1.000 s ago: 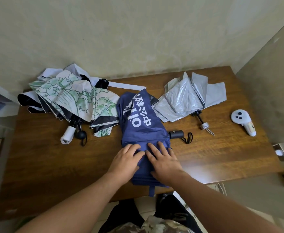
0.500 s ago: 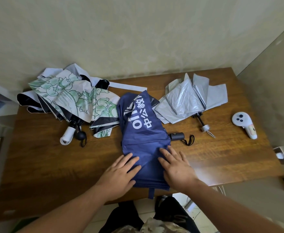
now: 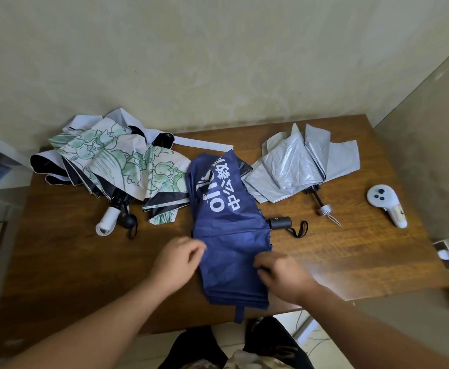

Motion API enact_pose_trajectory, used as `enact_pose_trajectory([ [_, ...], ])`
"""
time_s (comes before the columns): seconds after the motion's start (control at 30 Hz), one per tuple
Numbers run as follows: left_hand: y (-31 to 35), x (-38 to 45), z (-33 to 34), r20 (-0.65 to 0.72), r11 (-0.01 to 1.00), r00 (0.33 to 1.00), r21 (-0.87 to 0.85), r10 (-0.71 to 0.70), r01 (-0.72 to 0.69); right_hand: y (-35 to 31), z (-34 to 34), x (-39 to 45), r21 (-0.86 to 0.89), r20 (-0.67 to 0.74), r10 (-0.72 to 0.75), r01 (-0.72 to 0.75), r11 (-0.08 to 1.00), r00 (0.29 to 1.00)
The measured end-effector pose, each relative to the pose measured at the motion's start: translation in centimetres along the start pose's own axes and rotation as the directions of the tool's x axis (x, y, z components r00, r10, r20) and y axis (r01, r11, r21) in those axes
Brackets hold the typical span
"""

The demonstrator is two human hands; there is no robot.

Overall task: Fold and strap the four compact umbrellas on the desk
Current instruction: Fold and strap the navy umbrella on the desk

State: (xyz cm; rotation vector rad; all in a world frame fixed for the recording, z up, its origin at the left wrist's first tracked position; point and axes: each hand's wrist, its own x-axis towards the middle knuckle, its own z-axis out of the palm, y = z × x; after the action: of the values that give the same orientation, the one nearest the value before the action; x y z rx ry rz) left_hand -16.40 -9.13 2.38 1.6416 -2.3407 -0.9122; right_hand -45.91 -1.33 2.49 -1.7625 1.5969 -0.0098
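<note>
My left hand (image 3: 176, 258) has its fingers curled at the left edge of the blue umbrella (image 3: 230, 230); whether they pinch the cloth I cannot tell. My right hand (image 3: 281, 272) curls its fingers onto the right edge of that cloth. The umbrella lies flat on the tabletop (image 3: 351, 249), its strap (image 3: 239, 312) hanging over the near edge. White print reads "中公教" and "oll". Beyond lie a floral umbrella (image 3: 127, 166), a silver umbrella (image 3: 300, 166) and a white controller (image 3: 385, 205).

A plain room at home, shown by a wooden desk (image 3: 351, 262) against a stained plaster wall (image 3: 218, 62)
</note>
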Motion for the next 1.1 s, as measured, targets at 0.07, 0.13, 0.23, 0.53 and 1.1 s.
enact_pose_trajectory([
  [0.07,1.4,3.3,-1.3,-0.122,0.980,0.976,-0.107,-0.181,0.169,-0.6,-2.0,1.0,0.098,-0.102,0.102,-0.092,0.991,0.990],
  [0.13,2.8,6.2,-2.4,-0.070,0.920,0.933,-0.209,-0.353,0.332,-1.0,-3.5,2.1,0.132,-0.199,0.140,-0.115,0.985,0.970],
  [0.23,4.9,8.8,-3.3,0.127,0.722,0.847,-0.467,-0.516,0.510,-1.6,-5.1,3.4,0.181,-0.246,0.151,-0.107,0.978,0.958],
  [0.53,6.0,7.5,-3.0,0.314,0.257,0.759,-0.809,-0.570,0.528,-3.3,-6.9,5.4,0.356,-0.286,0.203,-0.092,0.930,0.937],
  [1.1,6.5,2.8,-4.1,0.409,0.209,0.784,-0.810,-0.467,0.547,-7.4,-10.6,8.4,0.953,0.104,0.346,-0.193,0.235,0.932],
])
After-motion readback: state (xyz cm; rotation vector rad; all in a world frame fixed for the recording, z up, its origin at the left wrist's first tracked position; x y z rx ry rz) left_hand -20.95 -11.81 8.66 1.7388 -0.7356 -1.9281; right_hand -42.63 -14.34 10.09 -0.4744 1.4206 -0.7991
